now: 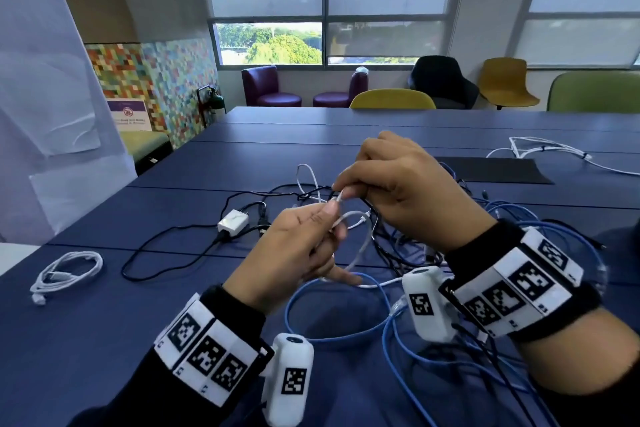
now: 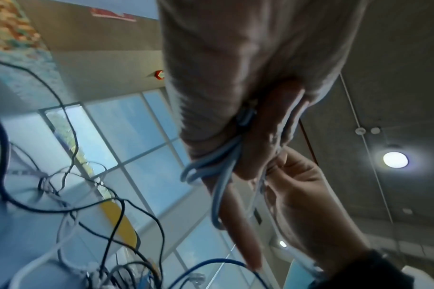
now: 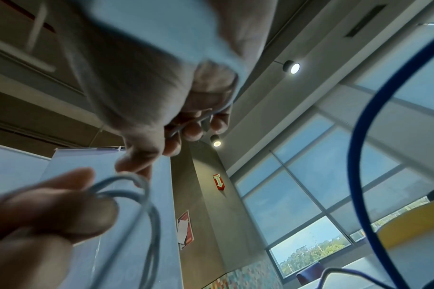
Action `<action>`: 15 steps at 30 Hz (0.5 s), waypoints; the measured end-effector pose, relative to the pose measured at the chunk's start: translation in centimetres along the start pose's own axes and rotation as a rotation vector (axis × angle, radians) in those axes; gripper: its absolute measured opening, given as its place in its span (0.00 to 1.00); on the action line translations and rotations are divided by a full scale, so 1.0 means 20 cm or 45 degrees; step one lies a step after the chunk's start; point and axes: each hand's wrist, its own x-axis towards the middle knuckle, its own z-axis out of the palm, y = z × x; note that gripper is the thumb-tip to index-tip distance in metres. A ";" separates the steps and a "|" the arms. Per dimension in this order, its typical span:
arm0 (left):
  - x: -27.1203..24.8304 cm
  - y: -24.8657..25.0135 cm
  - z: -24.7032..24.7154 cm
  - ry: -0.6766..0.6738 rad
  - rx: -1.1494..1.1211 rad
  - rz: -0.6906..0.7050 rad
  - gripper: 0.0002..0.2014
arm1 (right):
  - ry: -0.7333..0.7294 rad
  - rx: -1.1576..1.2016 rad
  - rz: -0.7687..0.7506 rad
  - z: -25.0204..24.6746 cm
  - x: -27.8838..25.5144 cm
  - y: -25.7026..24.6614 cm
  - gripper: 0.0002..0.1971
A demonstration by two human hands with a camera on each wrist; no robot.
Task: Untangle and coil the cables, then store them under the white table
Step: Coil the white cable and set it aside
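1. The blue desk [image 1: 104, 340] carries every item I see and fills the lower part of the head view.
2. A tangle of blue cables [image 1: 502, 340] and black cables [image 1: 166, 236] lies on the desk, under and to the right of both hands.
3. My right hand [image 1: 405, 191] is raised above the tangle. Its fingers are curled and pinch a thin white cable [image 1: 360, 239].
4. My left hand [image 1: 298, 250] sits just below and left of the right hand. Its fingers are closed on several loops of the same white cable.
5. The two hands are almost touching, with the white cable running between them.
6. A coiled white cable [image 1: 69, 270] lies on the desk at far left, well apart from the tangle.
7. A white charger block [image 1: 232, 221] rests on the desk beyond the left hand.
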 end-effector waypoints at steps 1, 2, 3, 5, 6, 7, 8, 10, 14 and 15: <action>-0.01 0.01 0.00 -0.049 -0.069 -0.017 0.20 | 0.033 0.011 0.007 0.01 0.00 0.01 0.06; -0.02 0.02 0.01 -0.090 -0.133 -0.021 0.19 | 0.065 0.027 0.016 0.02 -0.01 0.02 0.06; -0.02 0.02 0.01 -0.116 -0.195 -0.020 0.19 | 0.093 0.037 0.021 0.03 -0.01 0.02 0.06; -0.03 0.03 0.01 -0.141 -0.311 -0.027 0.18 | 0.150 0.022 0.021 0.05 -0.01 0.02 0.07; -0.04 0.03 0.02 -0.150 -0.372 -0.036 0.18 | 0.175 -0.012 0.024 0.05 -0.01 0.02 0.07; -0.04 0.04 0.02 -0.161 -0.436 -0.045 0.17 | 0.194 -0.056 0.033 0.06 -0.01 0.02 0.07; -0.05 0.04 0.02 -0.173 -0.503 -0.053 0.17 | 0.201 -0.092 0.048 0.06 -0.02 0.02 0.09; -0.06 0.05 0.02 -0.197 -0.616 -0.061 0.17 | 0.143 -0.071 0.127 0.06 -0.04 0.03 0.08; -0.07 0.07 0.03 -0.137 -0.636 -0.059 0.18 | 0.032 0.352 0.521 0.05 -0.06 -0.02 0.07; -0.07 0.07 0.04 -0.094 -0.614 -0.056 0.18 | 0.044 0.527 0.629 0.04 -0.06 -0.05 0.08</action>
